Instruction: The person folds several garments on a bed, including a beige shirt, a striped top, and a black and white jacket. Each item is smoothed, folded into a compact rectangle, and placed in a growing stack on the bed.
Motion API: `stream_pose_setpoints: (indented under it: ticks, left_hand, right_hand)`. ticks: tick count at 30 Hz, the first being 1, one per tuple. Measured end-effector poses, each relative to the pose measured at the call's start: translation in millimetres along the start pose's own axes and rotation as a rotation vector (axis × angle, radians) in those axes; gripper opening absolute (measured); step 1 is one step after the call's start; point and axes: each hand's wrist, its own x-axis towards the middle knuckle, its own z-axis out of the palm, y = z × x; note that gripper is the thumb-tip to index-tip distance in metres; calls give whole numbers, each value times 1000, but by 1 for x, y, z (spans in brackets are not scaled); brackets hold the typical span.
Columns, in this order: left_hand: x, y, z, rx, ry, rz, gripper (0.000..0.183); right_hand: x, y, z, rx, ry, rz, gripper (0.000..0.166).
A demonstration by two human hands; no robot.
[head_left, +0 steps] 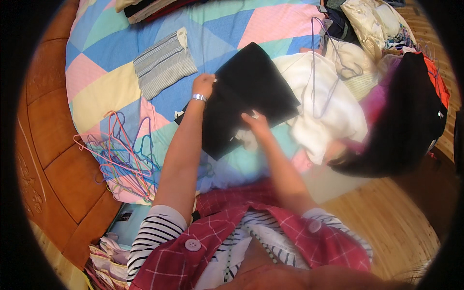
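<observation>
A black garment [250,83], partly folded, lies across the bed in front of me. Its left edge is pinched between the fingers of my left hand [203,86], which wears a metal-band watch. My right hand [256,123] grips the lower edge, thumb on top, with a bit of white cloth or label showing beside it. Left of the black garment rests a folded grey and white striped garment [165,61]. To the right a white garment [322,101] lies spread out, with a purple hanger [314,69] on it.
Tangled coloured hangers [123,156] lie at the bed's left corner, near the brown headboard [61,145]. Heaped clothes, including a large black piece [402,119], cover the right side. Folded clothes [152,9] are stacked at the far edge of the patchwork bedcover [105,87].
</observation>
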Motion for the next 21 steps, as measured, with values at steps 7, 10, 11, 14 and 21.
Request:
stream_pose_setpoints:
  ticks: [7,10,11,14,21]
  left_hand:
    - [-98,-3,-74,198,329,233,23]
    - [-152,-22,-87,259,409,133,26]
    - [-165,-27,-87,331,490,197,28]
    - [-171,-44,-84,211,508,241,35]
    - [-121,-68,-106,249,141,315,21]
  right_hand:
    - [10,-11,-1,-134,-8,-101,56]
    - [16,-18,6,-136,-4,-74,65]
    - [21,-16,8,-152,4,-65,65]
    - [33,1,9,-28,-99,-36,59]
    - [20,1,14,89,-48,92,49]
